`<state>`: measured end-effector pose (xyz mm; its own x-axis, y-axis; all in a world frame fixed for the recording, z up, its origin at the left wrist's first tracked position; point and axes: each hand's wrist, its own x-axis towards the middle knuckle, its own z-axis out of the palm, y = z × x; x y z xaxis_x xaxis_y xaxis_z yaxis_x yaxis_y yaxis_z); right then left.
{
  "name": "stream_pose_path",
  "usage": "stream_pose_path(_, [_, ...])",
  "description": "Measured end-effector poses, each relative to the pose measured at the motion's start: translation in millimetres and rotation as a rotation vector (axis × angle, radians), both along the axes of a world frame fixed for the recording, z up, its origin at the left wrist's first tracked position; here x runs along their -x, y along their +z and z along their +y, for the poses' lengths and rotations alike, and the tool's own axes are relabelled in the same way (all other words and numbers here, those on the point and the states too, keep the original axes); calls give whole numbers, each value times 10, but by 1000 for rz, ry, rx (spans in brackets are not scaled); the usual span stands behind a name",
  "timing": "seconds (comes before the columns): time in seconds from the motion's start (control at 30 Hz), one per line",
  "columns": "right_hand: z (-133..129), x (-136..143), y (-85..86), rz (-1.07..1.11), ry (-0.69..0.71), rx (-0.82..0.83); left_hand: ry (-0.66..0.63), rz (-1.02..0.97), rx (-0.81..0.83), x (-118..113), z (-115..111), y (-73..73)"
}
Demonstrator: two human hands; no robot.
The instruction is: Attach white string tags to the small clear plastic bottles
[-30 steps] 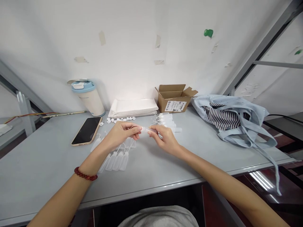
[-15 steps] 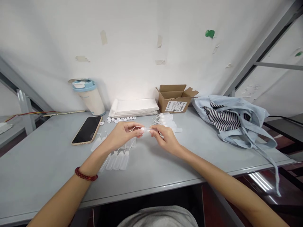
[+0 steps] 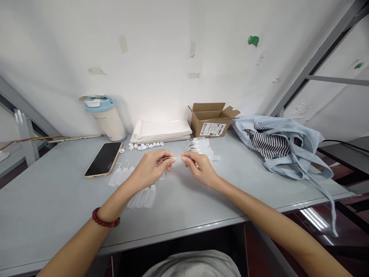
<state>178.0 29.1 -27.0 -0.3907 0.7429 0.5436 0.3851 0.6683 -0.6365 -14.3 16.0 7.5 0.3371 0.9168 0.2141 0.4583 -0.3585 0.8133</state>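
Observation:
My left hand (image 3: 151, 166) is closed in a pinch on a white spout cap, mostly hidden by the fingers, whose thin curved tube (image 3: 165, 158) bends back over the palm. Facing it, my right hand (image 3: 202, 167) pinches a small translucent piece (image 3: 178, 158) that bridges the gap between the fingertips. Both hands are raised above the grey table. Below and left of my left hand lie translucent squeeze bottles (image 3: 149, 198) with thin bent spouts. Beyond my right hand is another group of such bottles (image 3: 203, 143).
White caps (image 3: 148, 146) lie before a stack of white envelopes (image 3: 163, 130). A phone (image 3: 103, 159) and a tumbler (image 3: 108, 121) are at left. An open cardboard box (image 3: 210, 123) stands at the back, with a light blue cloth bag (image 3: 309, 134) on the right.
The fingertips of both hands have come slightly closer together. The white cap that showed at my left fingertips is now largely covered. The view has shifted a little.

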Motion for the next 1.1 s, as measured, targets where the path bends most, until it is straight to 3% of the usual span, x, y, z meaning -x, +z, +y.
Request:
stream_pose_path(0.07, [1,-7,22,24,9,65,13,13,-49,-17,-7,-1])
stream_pose_path(0.17, [-3,-8,30,49,5,93,-1,-29,11,-5,2,8])
stream_pose_path(0.33, [-8,-2,-12,33,-3,-78,-126,-38,207,54,27,13])
stream_pose_path(0.43, [-1,-5,-34,22,-2,-136,-137,11,203,45,7,14])
stream_pose_path(0.53, [9,-9,-42,30,16,-70,-115,72,65,9,-18,-18])
stream_pose_path(0.7, [26,-16,-43,73,-3,138,-52,241,-411,-38,-10,-166])
stream_pose_path(0.77, [29,-18,-38,91,-4,203,-21,251,-504,-48,-5,-193])
stream_pose_path(0.87, [18,-20,-21,112,12,211,-13,228,-408,-52,-17,-147])
stream_pose_path(1.0, [-10,-17,-3,51,31,23,-88,168,-150,-39,-46,-30])
stream_pose_path(1.1, [-16,-21,-2,3,5,-120,-100,177,-69,-35,-62,3])
